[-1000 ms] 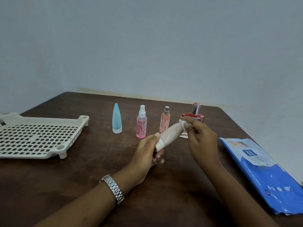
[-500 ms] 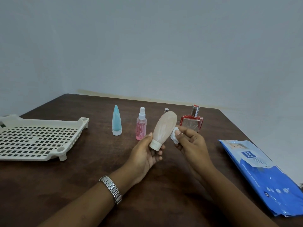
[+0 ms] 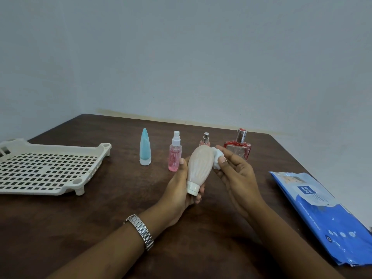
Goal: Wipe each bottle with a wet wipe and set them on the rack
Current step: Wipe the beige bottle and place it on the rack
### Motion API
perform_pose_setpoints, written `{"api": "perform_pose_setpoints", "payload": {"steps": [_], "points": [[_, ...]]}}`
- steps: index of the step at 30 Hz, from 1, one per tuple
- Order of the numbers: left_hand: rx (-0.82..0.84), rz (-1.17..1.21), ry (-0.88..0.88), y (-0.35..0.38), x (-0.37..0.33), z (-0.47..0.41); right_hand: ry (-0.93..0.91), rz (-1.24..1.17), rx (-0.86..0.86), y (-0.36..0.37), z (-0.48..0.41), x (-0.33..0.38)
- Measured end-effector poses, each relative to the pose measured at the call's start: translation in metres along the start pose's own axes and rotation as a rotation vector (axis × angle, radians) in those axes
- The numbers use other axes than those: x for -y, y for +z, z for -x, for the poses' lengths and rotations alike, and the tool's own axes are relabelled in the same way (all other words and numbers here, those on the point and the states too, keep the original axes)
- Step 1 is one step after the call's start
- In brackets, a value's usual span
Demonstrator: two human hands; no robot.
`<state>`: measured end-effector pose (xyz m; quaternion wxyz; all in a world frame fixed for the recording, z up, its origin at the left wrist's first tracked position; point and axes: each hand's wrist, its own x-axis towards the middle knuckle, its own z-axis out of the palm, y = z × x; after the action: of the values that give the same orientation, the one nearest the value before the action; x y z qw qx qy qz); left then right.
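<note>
Left hand (image 3: 181, 190) grips peach bottle (image 3: 200, 166) near its white cap, cap end down, bottle raised above table (image 3: 100, 228) centre. Right hand (image 3: 237, 178) pinches balled wet wipe (image 3: 217, 160) against bottle's upper right side, fingers curled. Row toward far edge: blue tube (image 3: 145, 147), pink spray bottle (image 3: 175, 153), small pink sprayer (image 3: 205, 138) partly hidden, red perfume bottle (image 3: 239, 147). White rack (image 3: 50, 168) at left edge. Blue wipes pack (image 3: 326, 214) at right edge. Metal watch (image 3: 141, 230) on left wrist.

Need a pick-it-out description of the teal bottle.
On the dark wooden table, bottles stand in a row right of the white rack. The teal bottle is leftmost, nearest the rack. It alone is an opaque pointed cone on a white cap; the pink spray bottle beside it is clear.
</note>
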<state>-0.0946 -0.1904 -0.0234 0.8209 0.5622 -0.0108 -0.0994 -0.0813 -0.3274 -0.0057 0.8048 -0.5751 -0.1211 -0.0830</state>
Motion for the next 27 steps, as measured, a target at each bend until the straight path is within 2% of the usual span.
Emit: {"api": "perform_pose_setpoints", "payload": {"steps": [7, 14, 18, 22, 27], "points": [[-0.003, 0.069, 0.006, -0.001, 0.001, -0.003, -0.028, 0.011, 0.025, 0.008, 0.01, -0.01], [-0.113, 0.089, 0.007, -0.006, -0.003, -0.005, -0.054, 0.195, 0.105, 0.01, 0.02, -0.021], [-0.159, 0.118, 0.013, -0.005, -0.004, -0.007, -0.167, 0.296, 0.121, 0.01, 0.021, -0.022], [-0.195, 0.099, 0.006, -0.003, -0.002, -0.007, -0.401, 0.565, 0.116, 0.013, 0.025, -0.022], [-0.1, 0.027, 0.0, 0.0, 0.0, -0.004, -0.422, 0.566, -0.027, 0.008, 0.015, -0.015]]}}
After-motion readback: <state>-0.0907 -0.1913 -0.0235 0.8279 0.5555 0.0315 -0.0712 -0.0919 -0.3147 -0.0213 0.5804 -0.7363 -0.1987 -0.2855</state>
